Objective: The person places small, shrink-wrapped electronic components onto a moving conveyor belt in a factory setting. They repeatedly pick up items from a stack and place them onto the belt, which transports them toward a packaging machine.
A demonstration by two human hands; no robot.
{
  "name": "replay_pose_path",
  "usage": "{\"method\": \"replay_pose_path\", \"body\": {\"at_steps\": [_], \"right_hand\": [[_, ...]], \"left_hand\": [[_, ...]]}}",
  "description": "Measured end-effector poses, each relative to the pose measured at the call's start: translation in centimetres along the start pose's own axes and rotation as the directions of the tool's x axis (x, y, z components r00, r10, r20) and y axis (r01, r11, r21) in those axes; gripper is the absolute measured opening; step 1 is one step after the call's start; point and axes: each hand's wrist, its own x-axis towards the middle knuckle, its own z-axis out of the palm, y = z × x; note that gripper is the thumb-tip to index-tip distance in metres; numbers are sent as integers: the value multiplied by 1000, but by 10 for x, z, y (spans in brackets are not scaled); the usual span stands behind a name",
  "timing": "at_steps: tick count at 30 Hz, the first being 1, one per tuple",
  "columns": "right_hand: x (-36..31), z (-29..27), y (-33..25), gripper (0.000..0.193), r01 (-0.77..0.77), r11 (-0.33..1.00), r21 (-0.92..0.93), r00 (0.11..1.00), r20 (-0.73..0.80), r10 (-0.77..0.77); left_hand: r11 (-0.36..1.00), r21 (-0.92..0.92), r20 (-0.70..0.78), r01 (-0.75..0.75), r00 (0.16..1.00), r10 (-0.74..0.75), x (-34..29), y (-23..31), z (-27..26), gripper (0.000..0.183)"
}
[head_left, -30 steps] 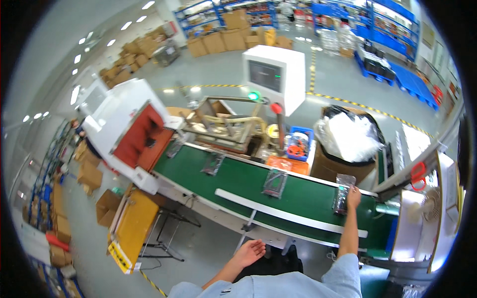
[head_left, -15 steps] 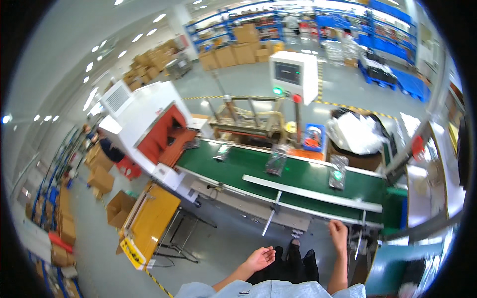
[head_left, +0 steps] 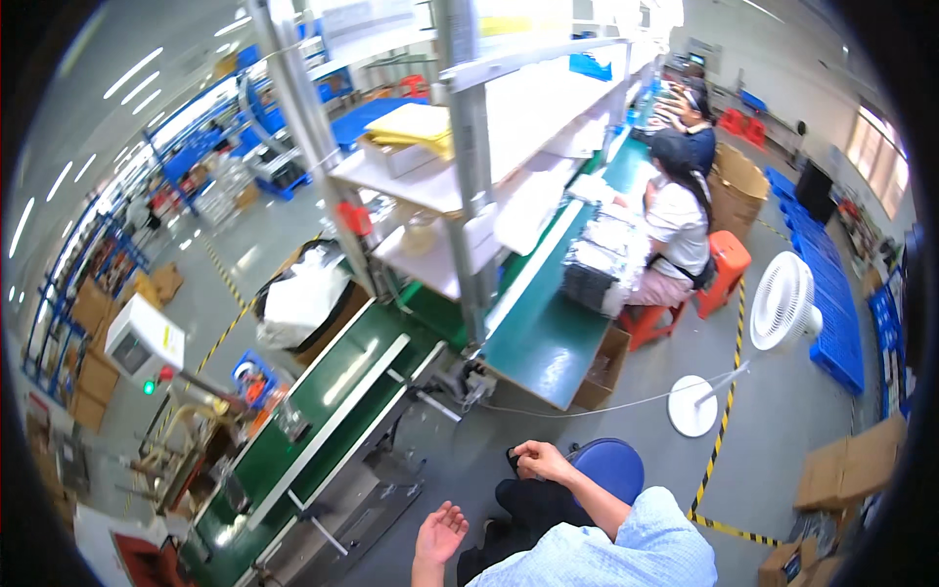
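Observation:
My left hand (head_left: pixel 443 531) is held palm up with its fingers stretched, and nothing lies in it. My right hand (head_left: pixel 543 460) has its fingers curled together in front of a blue round stool (head_left: pixel 611 470); no object shows in it. To the left runs a green conveyor belt (head_left: pixel 333 391) with a pale metal guide rail (head_left: pixel 318 445). On the belt lie clear-wrapped packages, one (head_left: pixel 291 421) farther up and another (head_left: pixel 235 492) lower down. Both hands are apart from the belt.
A green worktable (head_left: pixel 553 342) ahead bears a stack of wrapped packs (head_left: pixel 604 259), where a co-worker (head_left: pixel 675 215) sits on a red stool. A white standing fan (head_left: pixel 782 303) is at the right, its cord crossing the floor. Metal shelving posts (head_left: pixel 465 176) rise ahead.
The view has swung far to the right: the conveyor has shifted to the left, and the worktable, co-workers and fan have come in. My right hand is now by the blue stool.

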Motion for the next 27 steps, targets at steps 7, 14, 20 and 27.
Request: {"method": "replay_pose_path", "body": {"at_steps": [7, 14, 20, 27], "right_hand": [[-3, -123, 8, 34, 81, 980, 185, 904, -427, 6], [106, -311, -36, 87, 301, 792, 531, 768, -628, 129], [179, -370, -59, 59, 189, 701, 688, 929, -357, 99], [206, -372, -61, 54, 172, 694, 700, 940, -327, 98]], "left_hand": [[832, 526, 20, 176, 976, -219, 111, -25, 159, 34], [354, 914, 222, -200, 975, -22, 345, -41, 357, 107], [184, 982, 58, -32, 989, -139, 514, -51, 428, 101], [227, 973, 80, 33, 880, -468, 532, -58, 449, 57]]}}
